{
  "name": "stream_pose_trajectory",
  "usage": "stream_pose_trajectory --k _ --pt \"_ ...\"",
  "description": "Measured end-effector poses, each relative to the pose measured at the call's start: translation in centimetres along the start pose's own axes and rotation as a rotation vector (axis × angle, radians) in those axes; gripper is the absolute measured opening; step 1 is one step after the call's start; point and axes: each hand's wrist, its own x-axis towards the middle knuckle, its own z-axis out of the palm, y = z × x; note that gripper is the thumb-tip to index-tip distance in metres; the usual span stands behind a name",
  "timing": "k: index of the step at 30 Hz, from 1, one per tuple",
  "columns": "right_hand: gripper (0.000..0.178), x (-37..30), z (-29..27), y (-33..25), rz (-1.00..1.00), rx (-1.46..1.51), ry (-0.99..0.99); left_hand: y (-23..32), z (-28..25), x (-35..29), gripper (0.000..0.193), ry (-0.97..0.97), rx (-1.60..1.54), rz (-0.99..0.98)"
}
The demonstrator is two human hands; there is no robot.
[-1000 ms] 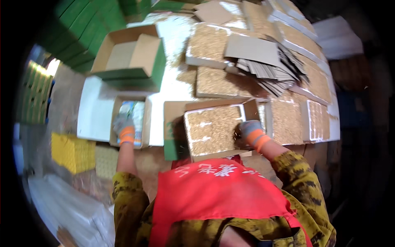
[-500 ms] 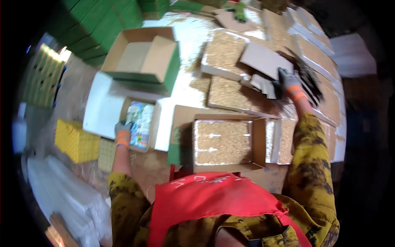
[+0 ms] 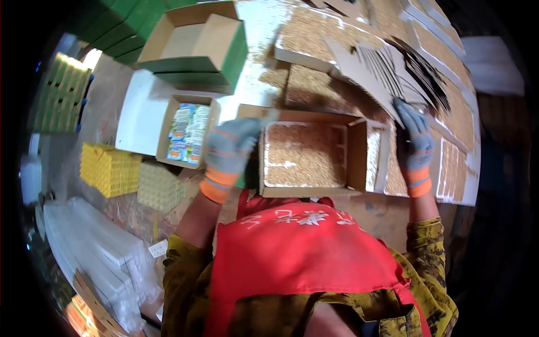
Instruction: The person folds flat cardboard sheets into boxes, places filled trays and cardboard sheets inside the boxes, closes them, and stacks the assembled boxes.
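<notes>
Head view: cluttered worktable (image 3: 255,22), grain-filled cartons; left hand (image 3: 227,149) grip unclear, right hand (image 3: 414,140) grasping cardboard sheets (image 3: 387,64).

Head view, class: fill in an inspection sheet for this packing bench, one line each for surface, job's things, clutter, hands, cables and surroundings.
Surface: white table, crowded.
Job's things: open carton of tan grain-like fill in front of the person; grey card sheets fanned at right.
Clutter: small box of packets; empty green carton; more filled trays.
Hands: gloved left hand blurred at carton's left edge; gloved right hand on card sheets.
Cables: nothing seen.
Surroundings: yellow stacks, green crates.
</notes>
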Motion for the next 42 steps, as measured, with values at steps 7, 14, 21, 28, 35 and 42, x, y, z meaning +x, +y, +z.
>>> stream_pose_trajectory --k 7,14,21,28,35,42 --pt "0.05 -5.1 2.3 -7.5 -0.076 0.019 -0.396 2.3 6.0 -5.1 0.037 0.215 -0.265 -0.243" --pt "0.031 -8.1 8.4 -5.4 -0.126 0.348 -0.849 -0.8 9.3 -6.5 0.045 0.066 -0.84 -0.578" --pt "0.048 -11.0 7.5 2.9 0.898 1.209 -0.102 -4.1 11.6 -8.2 0.049 -0.158 -1.347 -0.914" --pt "0.069 -15.7 17.7 0.8 1.063 1.072 -0.45 -3.6 15.1 -6.4 0.073 -0.327 -0.3 -0.736" --pt "0.055 -13.4 10.9 -0.2 1.138 1.537 -0.232 0.8 11.5 -4.2 0.072 -0.091 -0.848 -0.6" --pt "0.055 -2.1 10.0 -4.9 1.121 2.283 0.182 -11.4 0.7 5.1 0.043 0.627 -1.174 -0.471"
